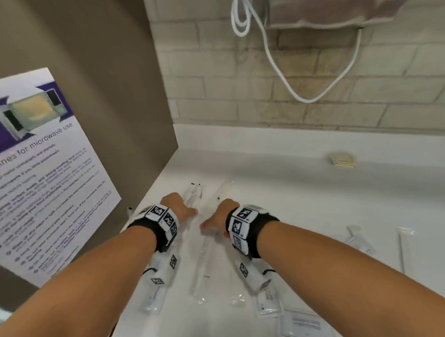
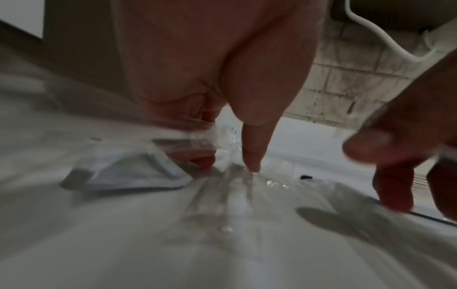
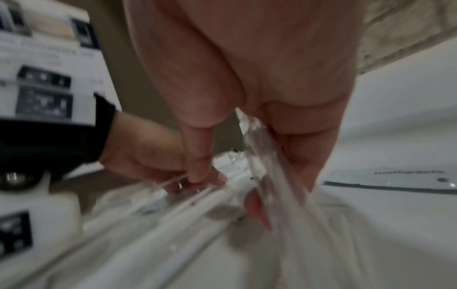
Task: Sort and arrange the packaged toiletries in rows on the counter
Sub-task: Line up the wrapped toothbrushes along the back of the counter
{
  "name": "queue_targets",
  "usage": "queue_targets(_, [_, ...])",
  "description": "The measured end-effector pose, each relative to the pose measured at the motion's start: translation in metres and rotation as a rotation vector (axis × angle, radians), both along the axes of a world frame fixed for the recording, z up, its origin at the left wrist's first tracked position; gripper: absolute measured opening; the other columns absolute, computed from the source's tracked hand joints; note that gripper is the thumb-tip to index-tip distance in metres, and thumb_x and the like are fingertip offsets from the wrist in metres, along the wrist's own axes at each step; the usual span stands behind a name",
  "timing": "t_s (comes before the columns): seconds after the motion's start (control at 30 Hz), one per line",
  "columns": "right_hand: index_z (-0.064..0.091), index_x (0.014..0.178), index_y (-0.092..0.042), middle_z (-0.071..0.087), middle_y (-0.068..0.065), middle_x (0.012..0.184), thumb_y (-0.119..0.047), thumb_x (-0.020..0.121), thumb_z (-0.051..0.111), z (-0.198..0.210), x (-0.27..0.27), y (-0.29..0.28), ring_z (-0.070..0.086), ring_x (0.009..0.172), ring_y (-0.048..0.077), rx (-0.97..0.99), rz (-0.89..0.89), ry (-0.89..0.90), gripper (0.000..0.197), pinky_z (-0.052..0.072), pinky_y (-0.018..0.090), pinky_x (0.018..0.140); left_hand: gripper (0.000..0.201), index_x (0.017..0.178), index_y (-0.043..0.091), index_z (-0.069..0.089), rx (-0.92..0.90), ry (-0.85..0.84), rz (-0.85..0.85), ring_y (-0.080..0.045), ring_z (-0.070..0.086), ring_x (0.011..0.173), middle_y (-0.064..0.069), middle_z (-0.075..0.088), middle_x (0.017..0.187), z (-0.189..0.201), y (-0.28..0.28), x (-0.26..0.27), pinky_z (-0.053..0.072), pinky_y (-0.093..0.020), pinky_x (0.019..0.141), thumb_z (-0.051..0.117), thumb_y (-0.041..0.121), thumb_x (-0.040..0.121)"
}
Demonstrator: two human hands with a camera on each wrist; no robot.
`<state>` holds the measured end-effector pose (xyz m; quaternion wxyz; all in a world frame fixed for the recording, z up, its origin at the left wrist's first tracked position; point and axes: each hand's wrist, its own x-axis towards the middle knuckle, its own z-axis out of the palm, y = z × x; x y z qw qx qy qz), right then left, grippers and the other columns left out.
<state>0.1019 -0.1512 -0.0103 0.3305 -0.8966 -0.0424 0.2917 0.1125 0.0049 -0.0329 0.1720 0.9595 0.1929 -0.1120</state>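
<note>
Several clear-wrapped toiletry packets lie lengthwise on the white counter (image 1: 305, 190). My left hand (image 1: 191, 211) is at the far left by the brown panel. In the left wrist view my left hand (image 2: 227, 162) curls its fingers round a crinkly clear packet (image 2: 197, 136), and the thumb tip touches another clear packet (image 2: 237, 197) on the counter. A white sachet (image 2: 123, 174) lies beside it. My right hand (image 1: 207, 225) is just to the right. In the right wrist view my right hand (image 3: 227, 193) grips a long clear packet (image 3: 272, 185) between thumb and fingers. That long clear packet (image 1: 203, 259) runs back towards me.
More packets lie to the right: a white sachet (image 1: 269, 304), a flat labelled packet (image 1: 302, 324), a small wrapped item (image 1: 357, 239) and a thin long packet (image 1: 403, 250). A beige item (image 1: 342, 160) sits near the brick wall. A poster panel (image 1: 52, 161) stands left; a white cable (image 1: 276, 65) hangs.
</note>
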Motion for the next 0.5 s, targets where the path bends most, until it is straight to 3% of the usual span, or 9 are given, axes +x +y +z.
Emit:
queue_targets(0.1, [0.051, 0.071, -0.015, 0.061, 0.003, 0.085, -0.036, 0.078, 0.071, -0.006, -0.003, 0.007, 0.06, 0.079, 0.02, -0.156, 0.043, -0.085, 0.03, 0.053, 0.029, 0.076, 0.037, 0.063, 0.01, 0.048, -0.059, 0.008, 0.003, -0.024, 0.055, 0.07, -0.009, 0.058, 0.073, 0.002, 0.006, 0.006, 0.034, -0.025, 0.047, 0.072, 0.034, 0.077])
queue_targets(0.13, [0.058, 0.083, -0.012, 0.065, 0.004, 0.09, -0.034, 0.079, 0.071, -0.008, -0.004, 0.008, 0.064, 0.085, 0.02, -0.161, 0.042, -0.098, 0.026, 0.053, 0.029, 0.077, 0.035, 0.061, 0.011, 0.047, -0.101, -0.002, 0.017, -0.024, 0.055, 0.069, -0.006, 0.055, 0.069, 0.005, 0.008, 0.005, 0.037, -0.025, 0.05, 0.071, 0.03, 0.078])
queue_targets(0.2, [0.053, 0.116, -0.005, 0.062, 0.008, 0.106, -0.03, 0.076, 0.075, -0.012, -0.003, 0.014, 0.064, 0.1, 0.025, -0.154, 0.026, -0.099, 0.052, 0.053, 0.033, 0.084, 0.034, 0.061, 0.01, 0.047, -0.248, -0.069, 0.04, -0.023, 0.053, 0.064, -0.006, 0.051, 0.066, 0.015, 0.017, 0.005, 0.039, -0.026, 0.056, 0.07, 0.025, 0.081])
queue_targets(0.3, [0.04, 0.126, -0.001, 0.058, 0.007, 0.099, -0.024, 0.073, 0.076, -0.017, 0.004, 0.023, 0.06, 0.093, 0.025, -0.149, -0.048, -0.089, 0.069, 0.051, 0.03, 0.076, 0.023, 0.077, 0.009, 0.053, -0.492, -0.237, 0.034, -0.016, 0.047, 0.057, -0.003, 0.049, 0.069, 0.038, 0.032, -0.003, 0.036, -0.024, 0.054, 0.069, 0.023, 0.085])
queue_targets(0.4, [0.035, 0.126, -0.003, 0.057, 0.011, 0.116, -0.016, 0.075, 0.073, -0.015, 0.008, 0.025, 0.06, 0.099, 0.026, -0.001, -0.169, -0.073, 0.065, 0.048, 0.029, 0.07, 0.015, 0.087, 0.014, 0.056, -0.63, -0.342, 0.026, -0.013, 0.048, 0.062, 0.0, 0.051, 0.075, 0.056, 0.041, -0.014, 0.037, -0.022, 0.055, 0.066, 0.024, 0.088])
queue_targets(0.5, [0.031, 0.122, -0.007, 0.06, 0.012, 0.107, -0.015, 0.074, 0.071, -0.01, 0.009, 0.027, 0.064, 0.093, 0.028, 0.247, -0.288, -0.088, 0.062, 0.053, 0.031, 0.063, 0.029, 0.108, 0.01, 0.058, -0.64, -0.379, 0.047, -0.011, 0.053, 0.069, -0.001, 0.055, 0.088, 0.063, 0.048, -0.025, 0.041, -0.023, 0.058, 0.065, 0.031, 0.088])
